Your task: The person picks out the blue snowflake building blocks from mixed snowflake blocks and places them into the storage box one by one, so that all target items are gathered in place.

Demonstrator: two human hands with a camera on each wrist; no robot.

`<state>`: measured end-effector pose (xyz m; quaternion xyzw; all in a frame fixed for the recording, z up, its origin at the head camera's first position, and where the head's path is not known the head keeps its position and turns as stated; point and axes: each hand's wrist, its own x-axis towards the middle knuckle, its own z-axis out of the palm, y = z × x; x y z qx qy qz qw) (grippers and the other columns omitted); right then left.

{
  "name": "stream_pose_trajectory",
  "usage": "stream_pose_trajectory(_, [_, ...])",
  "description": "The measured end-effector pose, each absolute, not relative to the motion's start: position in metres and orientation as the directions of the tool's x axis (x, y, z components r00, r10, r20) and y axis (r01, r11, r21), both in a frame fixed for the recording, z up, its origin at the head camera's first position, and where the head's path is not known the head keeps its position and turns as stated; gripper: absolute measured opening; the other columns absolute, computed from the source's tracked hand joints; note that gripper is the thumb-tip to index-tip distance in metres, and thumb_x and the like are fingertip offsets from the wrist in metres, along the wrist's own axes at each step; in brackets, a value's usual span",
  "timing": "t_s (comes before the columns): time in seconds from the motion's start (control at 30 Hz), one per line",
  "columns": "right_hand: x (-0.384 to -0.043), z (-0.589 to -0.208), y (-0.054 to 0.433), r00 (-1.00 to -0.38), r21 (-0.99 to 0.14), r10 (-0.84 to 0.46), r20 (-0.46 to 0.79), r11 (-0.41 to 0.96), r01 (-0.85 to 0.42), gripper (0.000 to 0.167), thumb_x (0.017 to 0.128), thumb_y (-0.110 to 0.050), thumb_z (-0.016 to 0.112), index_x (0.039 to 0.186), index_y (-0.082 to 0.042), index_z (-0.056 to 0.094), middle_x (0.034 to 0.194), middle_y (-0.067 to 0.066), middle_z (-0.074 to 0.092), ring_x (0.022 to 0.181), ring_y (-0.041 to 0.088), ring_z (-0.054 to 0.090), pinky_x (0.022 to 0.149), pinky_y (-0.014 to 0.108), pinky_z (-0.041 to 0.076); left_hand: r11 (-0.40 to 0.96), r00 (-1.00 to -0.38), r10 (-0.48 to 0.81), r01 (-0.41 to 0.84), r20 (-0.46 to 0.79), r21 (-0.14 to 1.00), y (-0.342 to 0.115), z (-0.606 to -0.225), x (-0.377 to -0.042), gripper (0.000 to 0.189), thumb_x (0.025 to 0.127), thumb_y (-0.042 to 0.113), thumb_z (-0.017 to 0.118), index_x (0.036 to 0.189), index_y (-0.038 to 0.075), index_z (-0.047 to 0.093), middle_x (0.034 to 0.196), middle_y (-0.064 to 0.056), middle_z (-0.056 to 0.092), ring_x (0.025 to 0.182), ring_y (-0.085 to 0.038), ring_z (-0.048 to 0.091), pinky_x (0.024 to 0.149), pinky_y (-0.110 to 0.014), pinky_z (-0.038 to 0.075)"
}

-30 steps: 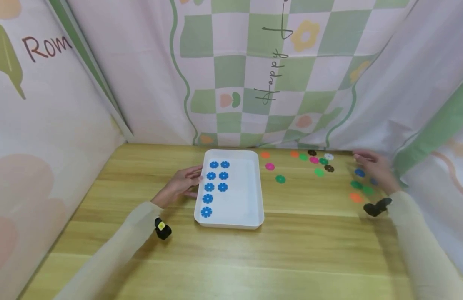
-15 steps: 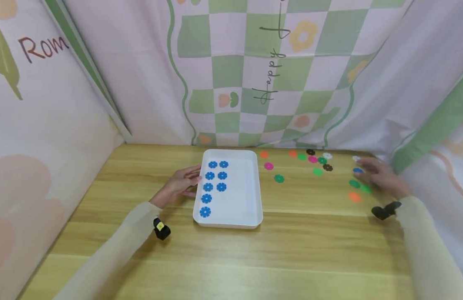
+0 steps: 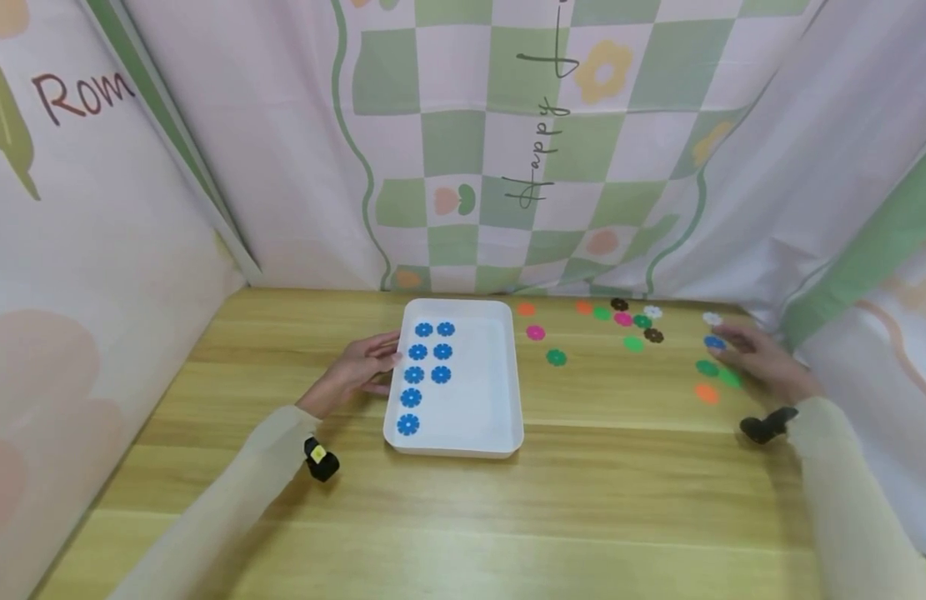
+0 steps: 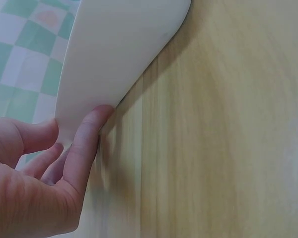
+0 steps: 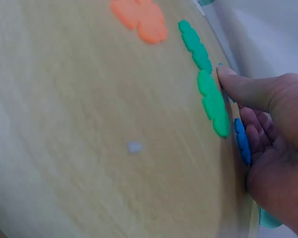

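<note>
My left hand (image 3: 357, 367) holds the left side of a white plastic tray (image 3: 481, 400). In the left wrist view its thumb touches the rim, and a finger lies along the tray's outer wall (image 4: 114, 54). Several blue flower-shaped discs (image 3: 408, 424) lie in two columns in the tray's left half. At the table's far right my right hand (image 3: 770, 358) has thumb and fingertips around another blue flower-shaped disc (image 3: 713, 342), its index fingertip partly hidden. A second blue disc (image 5: 242, 141) lies beneath the curled fingers in the right wrist view.
Near the right hand lie a white disc (image 3: 712, 318), green discs (image 3: 707, 367) and an orange disc (image 3: 706, 393). Several mixed-colour discs, among them a pink one (image 3: 536, 332), are scattered right of the tray. A patterned curtain (image 3: 508, 150) borders the wooden table (image 3: 463, 525).
My right hand has shifted right and nearer, uncovering the white disc, and its fingertips have come to the blue disc. The left hand stays at the tray. The view has turned slightly.
</note>
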<state>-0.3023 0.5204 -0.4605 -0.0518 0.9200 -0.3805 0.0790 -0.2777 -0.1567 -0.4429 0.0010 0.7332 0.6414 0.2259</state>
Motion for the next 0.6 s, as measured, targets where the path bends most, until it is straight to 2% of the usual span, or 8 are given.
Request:
stream_pose_trajectory(0.03, [-0.302, -0.461, 0.521, -0.983, -0.713, -0.159, -0.091, 0.699, -0.047, 0.063, 0.109, -0.024, 0.059, 0.156, 0.007, 0.032, 0.146, 0.006, 0.057, 0.12, 0.001, 0.051, 0.086, 0.001, 0.042, 0.174, -0.897, 0.296, -0.286, -0.327, 0.942, -0.157, -0.443, -0.278, 0.06, 0.11, 0.014, 0.053, 0.165, 0.012, 0.03, 0.168, -0.019, 0.035, 0.141, -0.043, 0.052, 0.096, -0.045, 0.064])
stream_pose_trajectory(0.1, [-0.302, -0.463, 0.522, -0.984, -0.739, -0.162, -0.074, 0.671, -0.055, 0.06, 0.108, -0.022, 0.061, 0.154, 0.007, 0.036, 0.132, -0.015, 0.06, 0.11, -0.015, 0.047, 0.086, 0.001, 0.043, 0.171, -0.897, 0.301, -0.282, -0.323, 0.944, -0.158, -0.443, -0.277, 0.06, 0.11, 0.014, 0.053, 0.166, 0.011, 0.03, 0.168, -0.019, 0.034, 0.141, -0.043, 0.052, 0.096, -0.044, 0.064])
stream_pose_trajectory(0.17, [-0.301, -0.465, 0.523, -0.985, -0.75, -0.163, -0.055, 0.658, -0.067, 0.056, 0.107, -0.02, 0.062, 0.151, 0.007, 0.039, 0.121, -0.029, 0.056, 0.106, -0.018, 0.049, 0.086, 0.003, 0.044, 0.169, -0.898, 0.303, -0.278, -0.318, 0.946, -0.158, -0.443, -0.277, 0.06, 0.11, 0.014, 0.053, 0.165, 0.011, 0.03, 0.168, -0.019, 0.034, 0.141, -0.043, 0.052, 0.095, -0.043, 0.064])
stream_pose_trajectory(0.23, [-0.301, -0.466, 0.523, -0.986, -0.743, -0.163, -0.038, 0.665, -0.081, 0.054, 0.107, -0.018, 0.062, 0.149, 0.008, 0.041, 0.118, -0.029, 0.057, 0.103, -0.017, 0.051, 0.084, 0.005, 0.046, 0.17, -0.898, 0.306, -0.275, -0.316, 0.946, -0.158, -0.443, -0.277, 0.06, 0.11, 0.014, 0.054, 0.165, 0.011, 0.03, 0.168, -0.019, 0.035, 0.14, -0.043, 0.052, 0.095, -0.043, 0.065])
stream_pose_trajectory(0.3, [-0.302, -0.467, 0.522, -0.986, -0.72, -0.164, -0.014, 0.686, -0.104, 0.051, 0.106, -0.016, 0.063, 0.146, 0.01, 0.044, 0.118, -0.019, 0.063, 0.1, -0.014, 0.054, 0.083, 0.006, 0.048, 0.169, -0.899, 0.306, -0.273, -0.314, 0.947, -0.158, -0.444, -0.277, 0.06, 0.11, 0.014, 0.054, 0.165, 0.011, 0.03, 0.168, -0.02, 0.035, 0.14, -0.044, 0.052, 0.095, -0.043, 0.065])
stream_pose_trajectory(0.47, [-0.306, -0.466, 0.52, -0.979, -0.638, -0.195, 0.063, 0.746, -0.19, 0.044, 0.104, -0.011, 0.065, 0.138, 0.013, 0.051, 0.125, 0.025, 0.066, 0.098, -0.012, 0.053, 0.081, 0.005, 0.045, 0.171, -0.897, 0.304, -0.278, -0.319, 0.945, -0.157, -0.443, -0.277, 0.06, 0.111, 0.014, 0.053, 0.165, 0.01, 0.03, 0.168, -0.019, 0.035, 0.14, -0.043, 0.053, 0.095, -0.043, 0.064])
stream_pose_trajectory(0.53, [-0.308, -0.466, 0.52, -0.973, -0.611, -0.212, 0.091, 0.76, -0.223, 0.042, 0.103, -0.009, 0.066, 0.136, 0.013, 0.053, 0.127, 0.035, 0.062, 0.099, -0.015, 0.051, 0.082, 0.003, 0.042, 0.173, -0.898, 0.3, -0.281, -0.322, 0.944, -0.157, -0.443, -0.277, 0.059, 0.111, 0.015, 0.053, 0.165, 0.011, 0.03, 0.167, -0.019, 0.035, 0.139, -0.043, 0.053, 0.095, -0.043, 0.065])
stream_pose_trajectory(0.6, [-0.312, -0.465, 0.52, -0.966, -0.598, -0.231, 0.115, 0.761, -0.253, 0.042, 0.102, -0.006, 0.067, 0.135, 0.014, 0.054, 0.127, 0.04, 0.06, 0.099, -0.017, 0.049, 0.083, 0.0, 0.04, 0.173, -0.897, 0.3, -0.283, -0.324, 0.943, -0.156, -0.443, -0.277, 0.059, 0.11, 0.014, 0.054, 0.165, 0.011, 0.031, 0.167, -0.019, 0.036, 0.139, -0.042, 0.054, 0.095, -0.043, 0.065])
